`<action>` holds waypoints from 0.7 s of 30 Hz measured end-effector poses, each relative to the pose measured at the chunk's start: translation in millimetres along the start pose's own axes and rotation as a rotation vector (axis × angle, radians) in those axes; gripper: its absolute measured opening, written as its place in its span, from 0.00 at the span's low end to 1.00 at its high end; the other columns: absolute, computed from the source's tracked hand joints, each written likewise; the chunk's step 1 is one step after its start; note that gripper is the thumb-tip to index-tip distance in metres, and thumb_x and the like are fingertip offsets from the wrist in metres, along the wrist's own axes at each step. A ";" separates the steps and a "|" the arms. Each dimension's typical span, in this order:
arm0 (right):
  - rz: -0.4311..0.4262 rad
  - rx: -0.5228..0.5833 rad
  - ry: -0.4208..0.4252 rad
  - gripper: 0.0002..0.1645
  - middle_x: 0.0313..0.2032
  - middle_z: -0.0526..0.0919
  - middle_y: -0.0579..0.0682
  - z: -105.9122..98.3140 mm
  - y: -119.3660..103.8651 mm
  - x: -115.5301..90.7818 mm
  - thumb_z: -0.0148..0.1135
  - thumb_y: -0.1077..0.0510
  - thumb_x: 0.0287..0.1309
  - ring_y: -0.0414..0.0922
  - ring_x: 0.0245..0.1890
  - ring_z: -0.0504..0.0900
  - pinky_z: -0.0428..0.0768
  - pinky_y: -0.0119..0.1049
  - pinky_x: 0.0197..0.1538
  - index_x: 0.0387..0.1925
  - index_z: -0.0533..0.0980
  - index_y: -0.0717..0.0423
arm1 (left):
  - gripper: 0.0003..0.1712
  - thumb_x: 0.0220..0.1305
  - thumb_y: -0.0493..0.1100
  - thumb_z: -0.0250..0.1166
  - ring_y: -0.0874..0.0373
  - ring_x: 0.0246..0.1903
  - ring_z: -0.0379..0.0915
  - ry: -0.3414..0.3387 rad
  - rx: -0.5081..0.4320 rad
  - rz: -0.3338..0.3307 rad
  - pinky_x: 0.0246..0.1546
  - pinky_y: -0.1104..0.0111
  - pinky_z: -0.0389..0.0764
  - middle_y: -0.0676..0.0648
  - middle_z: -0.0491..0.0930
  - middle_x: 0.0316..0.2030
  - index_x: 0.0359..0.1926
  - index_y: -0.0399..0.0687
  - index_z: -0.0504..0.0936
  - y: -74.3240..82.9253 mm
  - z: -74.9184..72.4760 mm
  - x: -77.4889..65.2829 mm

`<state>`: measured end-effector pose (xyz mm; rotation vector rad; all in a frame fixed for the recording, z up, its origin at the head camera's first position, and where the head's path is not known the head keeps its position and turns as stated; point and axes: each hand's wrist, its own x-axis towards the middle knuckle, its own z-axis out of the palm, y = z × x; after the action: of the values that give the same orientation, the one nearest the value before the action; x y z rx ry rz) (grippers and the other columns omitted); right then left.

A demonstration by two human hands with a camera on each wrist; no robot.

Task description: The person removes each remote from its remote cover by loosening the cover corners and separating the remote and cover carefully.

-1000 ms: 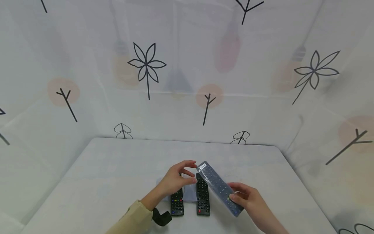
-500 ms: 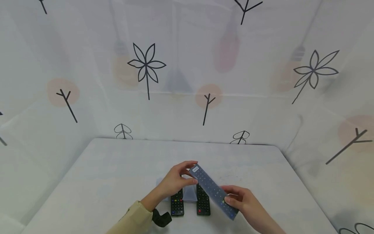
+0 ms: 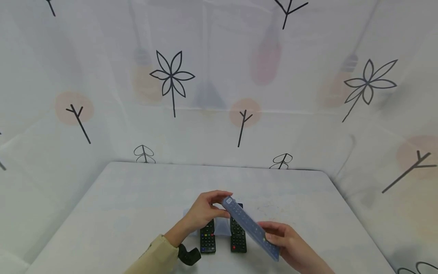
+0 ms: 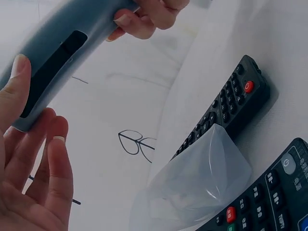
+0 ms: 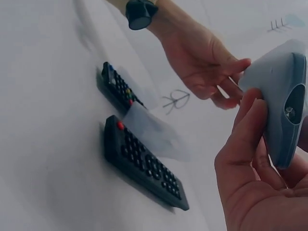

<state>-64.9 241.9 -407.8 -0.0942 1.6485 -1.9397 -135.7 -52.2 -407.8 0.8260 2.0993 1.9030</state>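
Both of my hands hold a remote control in a translucent bluish sleeve [image 3: 251, 228], slanted above the table. In the head view, my left hand [image 3: 202, 211] pinches its far end between thumb and fingers. My right hand [image 3: 287, 240] grips the near end, thumb on the button face. The left wrist view shows a long dark slot in the remote's sleeve [image 4: 62, 62]. A round opening with a small clear bulb appears at the end facing the right wrist camera. Beneath lie two black remotes, the left one [image 3: 207, 241] partly behind my left hand, the right one [image 3: 238, 238] partly behind the held remote.
An empty-looking clear plastic sleeve [image 3: 222, 227] lies between the two black remotes, crumpled in the left wrist view. A black wrist-worn device [image 3: 189, 255] sits at my left wrist. The white table [image 3: 154, 186] meets a patterned cloth backdrop [image 3: 205, 133] behind.
The held remote's far end has shifted left into my left hand, which now pinches it. Its button face has turned more edge-on. My right hand has moved slightly left and nearer. The black remotes stay put.
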 end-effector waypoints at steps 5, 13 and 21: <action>-0.009 0.097 -0.115 0.17 0.50 0.82 0.48 -3.9 4.2 -0.5 0.50 0.61 0.74 0.43 0.47 0.79 0.76 0.37 0.50 0.58 0.79 0.52 | 0.28 0.54 0.32 0.75 0.58 0.43 0.79 0.031 -0.010 0.015 0.38 0.69 0.81 0.46 0.84 0.44 0.57 0.45 0.82 0.2 0.9 0.0; -0.014 0.186 -0.308 0.21 0.54 0.82 0.51 -4.1 9.3 0.0 0.41 0.62 0.78 0.43 0.45 0.79 0.74 0.38 0.51 0.62 0.76 0.52 | 0.21 0.57 0.33 0.73 0.55 0.45 0.79 0.050 -0.045 0.046 0.41 0.65 0.82 0.49 0.85 0.46 0.53 0.48 0.84 3.6 4.1 0.9; -0.005 0.190 -0.334 0.21 0.56 0.81 0.54 -2.2 9.9 1.2 0.43 0.61 0.77 0.44 0.49 0.81 0.76 0.38 0.53 0.64 0.74 0.55 | 0.18 0.60 0.31 0.70 0.55 0.43 0.81 0.045 -0.104 0.042 0.37 0.59 0.82 0.45 0.84 0.46 0.52 0.41 0.81 6.2 8.4 1.6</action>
<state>-62.9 242.6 -417.8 -0.3288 1.2443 -1.9501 -131.2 -44.1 -402.8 0.8179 2.0038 2.0510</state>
